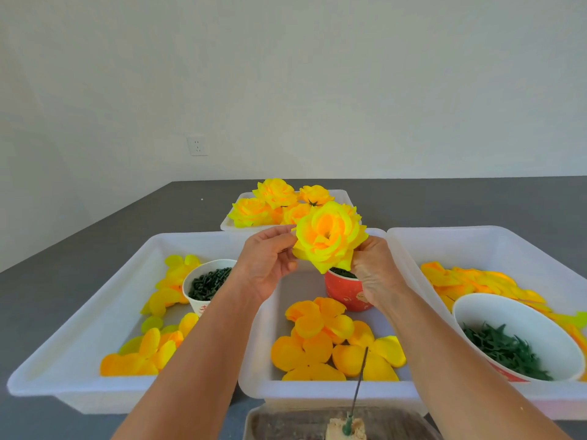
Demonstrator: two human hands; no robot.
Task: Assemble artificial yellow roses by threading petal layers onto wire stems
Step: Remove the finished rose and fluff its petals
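An assembled yellow rose (pixel 328 239) is held up above the middle tray (pixel 254 369), its bloom facing me. My left hand (pixel 268 265) pinches its left petal edge with curled fingers. My right hand (pixel 373 268) grips the rose's right underside. Loose yellow-orange petal layers (pixel 320 341) lie in the middle tray below. A thin wire stem (pixel 359 382) stands upright from a green base stuck in a tan block (pixel 346 431) at the bottom edge.
A far tray (pixel 228 223) holds several finished roses (pixel 276 198). The left tray (pixel 95 312) has petals and a white cup of dark green pieces (pixel 208 282). A red cup (pixel 344 290) stands behind my hands. The right tray (pixel 476 242) holds petals and a bowl of green calyxes (pixel 505 347).
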